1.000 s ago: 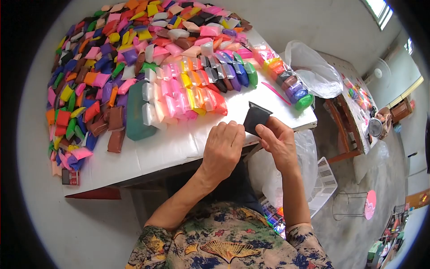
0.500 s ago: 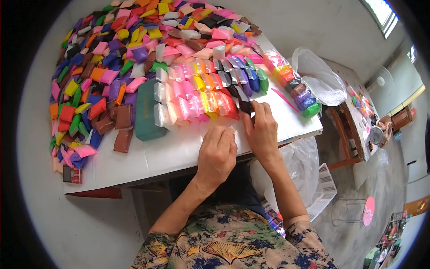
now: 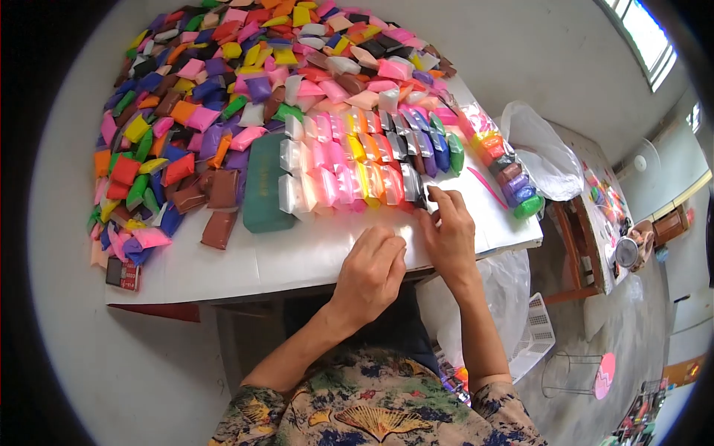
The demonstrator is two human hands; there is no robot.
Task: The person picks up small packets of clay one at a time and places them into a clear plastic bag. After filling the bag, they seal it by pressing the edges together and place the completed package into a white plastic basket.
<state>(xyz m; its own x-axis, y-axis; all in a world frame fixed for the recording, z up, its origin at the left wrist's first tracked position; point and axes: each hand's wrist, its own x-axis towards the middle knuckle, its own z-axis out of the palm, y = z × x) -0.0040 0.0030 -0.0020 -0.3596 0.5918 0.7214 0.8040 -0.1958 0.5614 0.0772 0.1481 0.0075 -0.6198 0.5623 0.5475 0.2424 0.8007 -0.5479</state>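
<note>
My right hand (image 3: pixel 450 234) is at the right end of the front row, its fingertips pinched against the edge of a black clay packet (image 3: pixel 411 184). That packet stands beside a red-orange one (image 3: pixel 390 186) in rows of clear-wrapped packets running from white through pink, yellow and orange to darker colours. Closer to the table's front edge, my left hand (image 3: pixel 368 273) is curled closed, and whatever lies inside its fingers is hidden. A dark green block (image 3: pixel 266 184) stands against the left end of the rows.
Loose coloured packets (image 3: pixel 186 111) are heaped across the back and left of the white table (image 3: pixel 186 279). A filled clear bag (image 3: pixel 513 175) and a pink strip (image 3: pixel 487 187) lie right. A small dark-and-red box (image 3: pixel 123 273) sits at the near left corner.
The black packet now stands upright at the front row's end, where it was tilted in my right fingers before. My left hand stays closed. The whole view has shifted slightly.
</note>
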